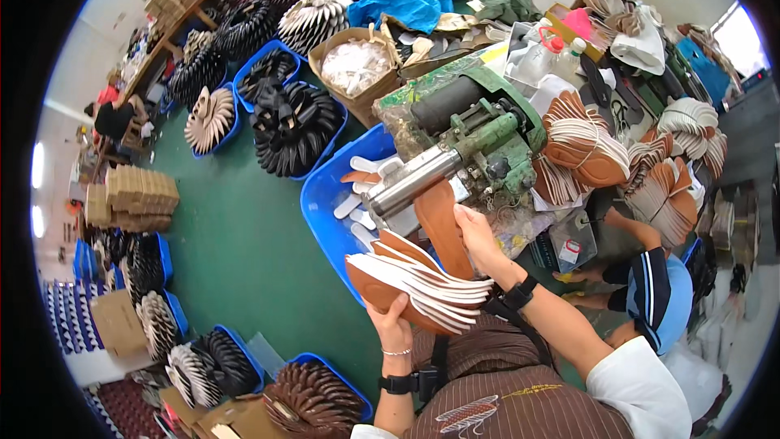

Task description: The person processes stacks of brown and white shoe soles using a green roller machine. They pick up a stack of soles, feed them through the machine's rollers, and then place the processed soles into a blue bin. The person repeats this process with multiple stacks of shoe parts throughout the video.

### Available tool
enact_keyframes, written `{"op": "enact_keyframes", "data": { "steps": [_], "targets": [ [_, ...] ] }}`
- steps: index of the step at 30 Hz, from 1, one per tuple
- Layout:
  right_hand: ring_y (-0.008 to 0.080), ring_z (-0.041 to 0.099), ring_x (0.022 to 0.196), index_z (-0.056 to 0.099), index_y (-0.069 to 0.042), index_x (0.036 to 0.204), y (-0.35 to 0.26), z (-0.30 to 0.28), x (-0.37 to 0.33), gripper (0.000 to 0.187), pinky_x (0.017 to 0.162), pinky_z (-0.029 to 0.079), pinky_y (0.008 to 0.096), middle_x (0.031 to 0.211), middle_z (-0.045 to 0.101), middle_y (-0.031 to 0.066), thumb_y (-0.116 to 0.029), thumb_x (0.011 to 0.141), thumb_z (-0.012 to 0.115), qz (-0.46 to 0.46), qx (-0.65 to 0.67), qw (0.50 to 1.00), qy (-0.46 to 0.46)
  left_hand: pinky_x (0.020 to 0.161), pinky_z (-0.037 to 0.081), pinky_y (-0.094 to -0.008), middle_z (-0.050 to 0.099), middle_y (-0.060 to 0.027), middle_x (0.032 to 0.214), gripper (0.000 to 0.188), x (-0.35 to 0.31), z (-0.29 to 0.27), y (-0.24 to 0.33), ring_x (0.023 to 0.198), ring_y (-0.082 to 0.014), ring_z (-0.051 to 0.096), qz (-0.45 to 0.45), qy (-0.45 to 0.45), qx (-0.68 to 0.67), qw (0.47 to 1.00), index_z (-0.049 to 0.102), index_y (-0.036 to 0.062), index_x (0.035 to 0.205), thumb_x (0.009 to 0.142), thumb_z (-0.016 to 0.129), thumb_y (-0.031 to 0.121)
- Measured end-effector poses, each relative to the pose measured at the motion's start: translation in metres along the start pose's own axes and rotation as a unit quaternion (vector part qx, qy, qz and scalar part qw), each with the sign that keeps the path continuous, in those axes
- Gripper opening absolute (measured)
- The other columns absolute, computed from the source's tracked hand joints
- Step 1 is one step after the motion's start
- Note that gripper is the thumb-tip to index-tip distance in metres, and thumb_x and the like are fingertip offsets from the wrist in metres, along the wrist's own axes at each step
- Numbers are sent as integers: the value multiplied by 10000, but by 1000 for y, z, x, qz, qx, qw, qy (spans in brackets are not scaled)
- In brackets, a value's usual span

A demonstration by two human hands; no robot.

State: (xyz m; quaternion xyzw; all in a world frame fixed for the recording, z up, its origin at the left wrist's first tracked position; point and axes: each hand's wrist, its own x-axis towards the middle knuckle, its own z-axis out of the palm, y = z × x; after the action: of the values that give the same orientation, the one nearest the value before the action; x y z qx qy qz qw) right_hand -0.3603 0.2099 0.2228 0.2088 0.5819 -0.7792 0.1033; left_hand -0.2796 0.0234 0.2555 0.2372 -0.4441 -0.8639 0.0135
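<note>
A single brown insole [443,223] lies under the right hand [475,240], its far end pushed up against the steel roller [414,179] of the green machine [475,126]; the fingers are closed over the insole's near edge, pinching it. The left hand [390,321] is clamped from beneath on a fanned stack of insoles [418,280], brown on one face and white on the other, held just beside the single one and over the near corner of the blue tray [325,199]. The fan looks loosely gripped, so a tilt of the wrist could let the outer pieces slide off into the tray or onto the green floor [244,252]. The right fingertips sit close to the roller, and feeding too far could draw them toward the nip. To the right, bundled insoles [581,146] crowd the machine's side and another person's arm [630,232] reaches in there, leaving little room; the open space lies to the left, over the tray and floor, where white strips [357,195] lie near the tray's far edge.
</note>
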Motion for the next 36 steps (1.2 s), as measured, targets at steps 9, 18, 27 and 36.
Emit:
{"op": "enact_keyframes", "data": {
  "steps": [9, 18, 27, 36],
  "targets": [
    [52, 515, 783, 554, 11, 1147, 0, 0, -57, 304, 698, 438, 209, 914, 590, -29, -223, 990, 438, 106, 56, 981, -156, 1017, 364, -363, 455, -106, 1258, 801, -2, 9, 3, 1167, -251, 460, -1, -26, -13, 1000, 292, 31, 1357, 655, 647, -120],
    [20, 378, 639, 570, -46, 837, 11, 4, -29, 280, 566, 346, 203, 717, 461, -79, -242, 989, 441, 30, -1, 998, 59, 1028, 341, -364, 438, -115, 1271, 764, -2, 15, 5, 1176, -241, 445, 28, -18, 10, 999, 280, 25, 1352, 695, 648, -107],
    [42, 496, 806, 577, -55, 955, 2, 15, -61, 279, 711, 439, 231, 874, 555, -42, -275, 998, 410, 113, 24, 979, -171, 1016, 351, -362, 446, -118, 1256, 725, 10, 9, 5, 1164, -240, 453, 26, -37, 8, 999, 288, 32, 1331, 717, 649, -100],
    [68, 555, 734, 587, 3, 965, -25, 19, -21, 346, 650, 463, 211, 889, 629, 43, -298, 995, 418, 89, -32, 993, -66, 1005, 368, -365, 468, -117, 1231, 687, 11, 23, 3, 1155, -239, 465, 13, -17, -24, 999, 312, 33, 1303, 726, 674, -60]
  ]
}}
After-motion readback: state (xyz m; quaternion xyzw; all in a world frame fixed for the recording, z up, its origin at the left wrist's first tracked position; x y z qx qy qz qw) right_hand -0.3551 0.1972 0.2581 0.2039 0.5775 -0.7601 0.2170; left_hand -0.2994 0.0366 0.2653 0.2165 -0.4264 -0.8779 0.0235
